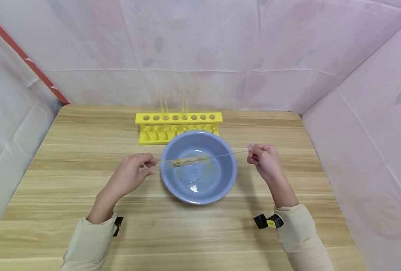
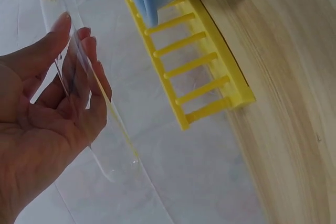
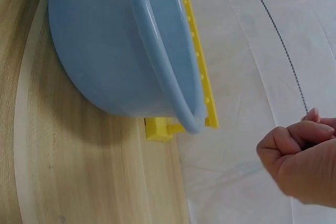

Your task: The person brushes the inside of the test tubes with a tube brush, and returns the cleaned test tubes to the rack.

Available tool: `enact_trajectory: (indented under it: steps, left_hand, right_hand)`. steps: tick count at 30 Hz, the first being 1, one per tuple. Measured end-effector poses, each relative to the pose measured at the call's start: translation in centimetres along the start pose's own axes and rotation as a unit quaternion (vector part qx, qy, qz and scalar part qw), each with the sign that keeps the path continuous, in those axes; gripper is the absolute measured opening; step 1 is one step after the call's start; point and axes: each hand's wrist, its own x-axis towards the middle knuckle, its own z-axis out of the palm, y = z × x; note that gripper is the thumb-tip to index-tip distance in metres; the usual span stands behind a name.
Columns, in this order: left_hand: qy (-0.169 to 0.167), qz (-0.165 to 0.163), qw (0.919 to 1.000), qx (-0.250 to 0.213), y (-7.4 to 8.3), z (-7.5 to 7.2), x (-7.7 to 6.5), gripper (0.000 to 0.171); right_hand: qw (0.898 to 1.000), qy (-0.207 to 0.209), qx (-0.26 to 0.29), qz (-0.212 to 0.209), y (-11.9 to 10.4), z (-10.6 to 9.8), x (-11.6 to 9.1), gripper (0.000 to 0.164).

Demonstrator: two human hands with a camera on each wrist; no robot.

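Observation:
My left hand [image 1: 130,169] grips a clear glass test tube [image 2: 113,158] between thumb and fingers, near its closed end. The tube lies almost level over the blue basin [image 1: 233,169], its mouth towards the right. Pale bristles of a test tube brush [image 1: 190,161] show inside the tube. The brush's thin twisted wire handle [image 3: 283,45] runs out to my right hand [image 1: 266,160], whose curled fingers pinch its end to the right of the basin. Shallow water [image 1: 191,173] sits in the bottom of the basin.
Behind the basin stands a yellow test tube rack [image 1: 203,119], partly hidden by the basin's rim. Two clear test tubes, a left one [image 1: 163,103] and a right one [image 1: 185,101], stand upright in it. Patterned cloth [image 1: 200,49] hangs behind the wooden table [image 1: 193,233].

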Motion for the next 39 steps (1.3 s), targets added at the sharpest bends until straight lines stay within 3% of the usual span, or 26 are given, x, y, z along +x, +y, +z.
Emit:
enact_trajectory:
  steps: [4, 8, 12, 15, 17, 19, 23, 25, 30, 34, 39]
  left_hand:
    - [-0.025, -0.008, 0.9991, -0.035, -0.4, -0.2, -0.1, 0.018]
    - [-0.044, -0.007, 0.9974, -0.056, -0.9, -0.4, -0.4, 0.016]
    - [-0.064, -0.008, 0.9951, -0.075, -1.3, -0.6, -0.6, 0.016]
    - [-0.075, -0.011, 0.9934, -0.086, -1.6, -0.6, -0.6, 0.016]
    - [-0.077, -0.012, 0.9933, -0.085, -1.6, -0.7, -0.6, 0.015]
    - [-0.073, -0.016, 0.9944, -0.074, -1.6, -0.7, -0.6, 0.015]
    - [-0.052, -0.032, 0.9975, -0.035, -1.5, -0.8, -0.6, 0.016]
    - [-0.039, -0.045, 0.9982, -0.008, -1.6, -1.1, -0.8, 0.016]
    - [-0.009, -0.077, 0.9966, 0.028, -2.3, -1.8, -1.8, 0.019]
    - [-0.005, -0.069, 0.9974, 0.023, -2.7, -1.6, -1.9, 0.02]
    - [-0.01, -0.05, 0.9986, 0.012, -2.3, -0.7, -1.2, 0.019]
  right_hand:
    - [0.995, 0.006, -0.042, -0.094, 0.5, -0.4, 0.1, 0.038]
    - [0.975, 0.019, -0.126, -0.179, 0.9, -1.0, 0.1, 0.036]
    - [0.957, 0.031, -0.16, -0.241, 1.0, -1.5, -0.1, 0.033]
    - [0.95, 0.031, -0.164, -0.265, 0.9, -1.8, -0.3, 0.031]
    - [0.949, 0.037, -0.177, -0.258, 0.9, -1.8, -0.3, 0.032]
    - [0.957, 0.044, -0.178, -0.227, 0.8, -1.8, -0.3, 0.034]
    - [0.989, 0.027, -0.08, -0.122, 0.6, -2.2, -0.3, 0.037]
    - [0.997, 0.016, -0.007, -0.078, 0.5, -2.8, -0.2, 0.04]
    - [0.995, 0.016, 0.087, -0.04, 0.4, -4.9, -0.3, 0.046]
    - [0.995, 0.016, 0.092, -0.036, 0.6, -5.4, -0.4, 0.046]
    - [0.996, 0.009, 0.082, -0.033, 1.0, -4.4, -0.2, 0.044]
